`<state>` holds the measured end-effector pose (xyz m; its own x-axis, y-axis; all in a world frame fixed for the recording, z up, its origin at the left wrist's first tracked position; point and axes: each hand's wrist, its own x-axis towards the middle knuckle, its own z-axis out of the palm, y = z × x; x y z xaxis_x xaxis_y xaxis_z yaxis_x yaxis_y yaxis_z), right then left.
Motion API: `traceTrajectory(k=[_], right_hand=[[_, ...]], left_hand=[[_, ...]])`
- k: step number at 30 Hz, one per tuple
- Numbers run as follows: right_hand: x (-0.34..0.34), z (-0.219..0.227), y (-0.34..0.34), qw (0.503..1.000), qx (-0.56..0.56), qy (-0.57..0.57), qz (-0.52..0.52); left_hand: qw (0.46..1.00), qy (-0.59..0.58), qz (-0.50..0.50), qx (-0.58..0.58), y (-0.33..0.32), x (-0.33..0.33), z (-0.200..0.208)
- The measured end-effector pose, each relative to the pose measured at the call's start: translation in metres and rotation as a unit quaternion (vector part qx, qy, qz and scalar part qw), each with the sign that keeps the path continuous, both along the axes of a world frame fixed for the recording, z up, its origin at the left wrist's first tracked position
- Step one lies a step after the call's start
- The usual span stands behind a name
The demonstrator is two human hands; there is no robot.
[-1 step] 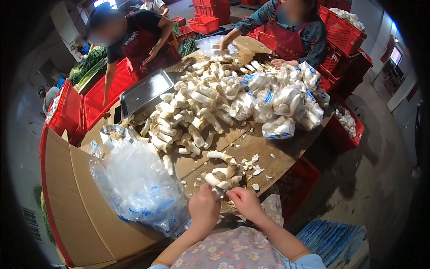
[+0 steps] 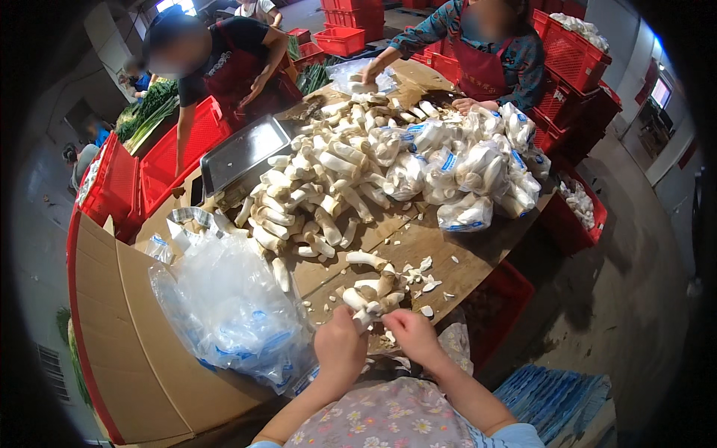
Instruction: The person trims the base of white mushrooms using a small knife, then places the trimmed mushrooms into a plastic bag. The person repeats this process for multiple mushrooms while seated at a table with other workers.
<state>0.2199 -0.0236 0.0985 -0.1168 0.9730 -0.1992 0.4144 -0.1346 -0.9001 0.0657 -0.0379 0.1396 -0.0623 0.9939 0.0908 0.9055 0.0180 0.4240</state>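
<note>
My left hand is closed around a pale king oyster mushroom close in front of me. Beside it, my right hand has its fingers pinched together; whatever they grip is too small to make out. Just beyond both hands lies a small group of king oyster mushrooms, with white trimmings scattered to its right. Farther back, a large heap of the mushrooms covers the middle of the table.
Left of my hands lies a pile of clear plastic bags. Bagged mushrooms are heaped at right. A metal tray sits at far left, near red crates. Two co-workers stand across the table; one's hand is at a bag.
My right hand has shifted slightly to the right, away from the mushroom in my left hand. The far co-worker's hand at the bag has moved a little left.
</note>
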Motion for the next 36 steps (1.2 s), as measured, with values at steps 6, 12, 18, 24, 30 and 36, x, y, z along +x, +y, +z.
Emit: traceTrajectory(k=[6,12,18,24,30,36], right_hand=[[0.041,-0.038,0.017,0.997,-0.028,-0.006,-0.065],[0.018,-0.010,0.007,0.993,0.024,0.106,-0.044],[0.006,0.022,0.002,0.993,0.040,0.082,0.077],[0.011,0.015,0.009,0.992,0.013,0.094,0.081],[0.027,-0.028,0.025,0.996,0.005,0.072,-0.044],[0.018,0.001,0.009,0.986,0.017,0.148,0.074]], left_hand=[[0.953,-0.279,-0.028,-0.115,0.005,-0.023,-0.018],[0.505,-0.782,0.056,-0.361,0.019,-0.030,-0.006],[0.444,-0.805,0.078,-0.386,0.016,-0.033,-0.026],[0.486,-0.783,0.043,-0.386,0.016,-0.026,-0.013],[0.425,-0.811,0.004,-0.403,0.011,-0.030,0.001],[0.401,-0.811,0.083,-0.419,0.014,-0.029,-0.007]])
